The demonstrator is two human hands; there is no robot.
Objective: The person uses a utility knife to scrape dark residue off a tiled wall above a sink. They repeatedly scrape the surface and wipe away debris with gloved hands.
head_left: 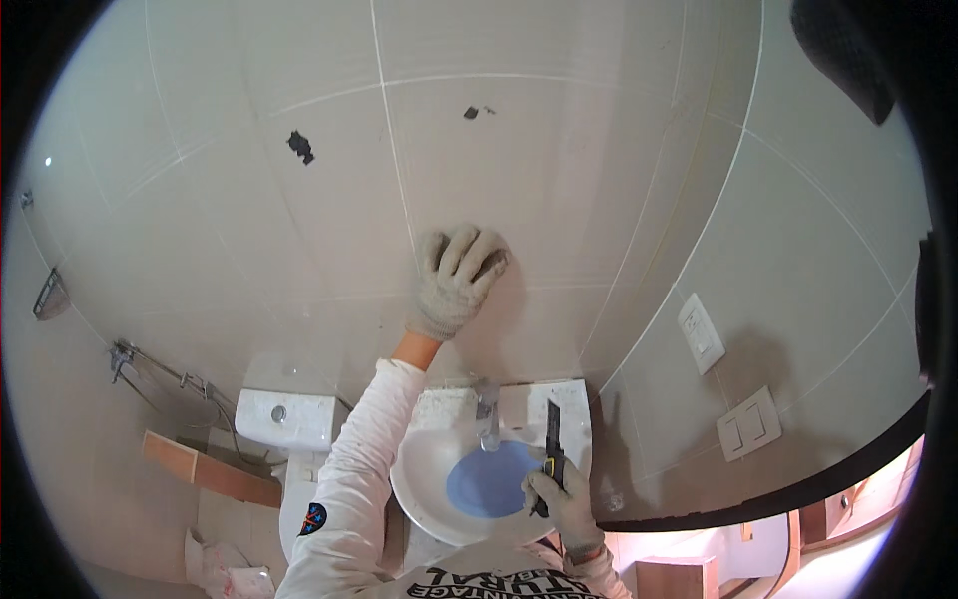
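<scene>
My gloved left hand [459, 280] rests against the tiled wall [559, 200] above the sink. Its fingers are bent, with a dark patch showing between thumb and forefinger; what they grip there is unclear. Low over the right side of the washbasin [424, 479], my gloved right hand [564, 504] is closed round a black and yellow utility knife [554, 454], its dark blade pointing up. Two ragged black patches stick to the wall: a larger one [300, 147] at upper left, and a smaller one [471, 113] above my left hand.
A chrome faucet [487, 414] stands at the basin's back, over bluish water [489, 479]. The toilet tank [289, 417] is left of it, near a shower fixture [185, 379]. An outlet plate [702, 333] and switch plate [748, 424] are on the right wall. A wooden board [215, 469] stands at lower left.
</scene>
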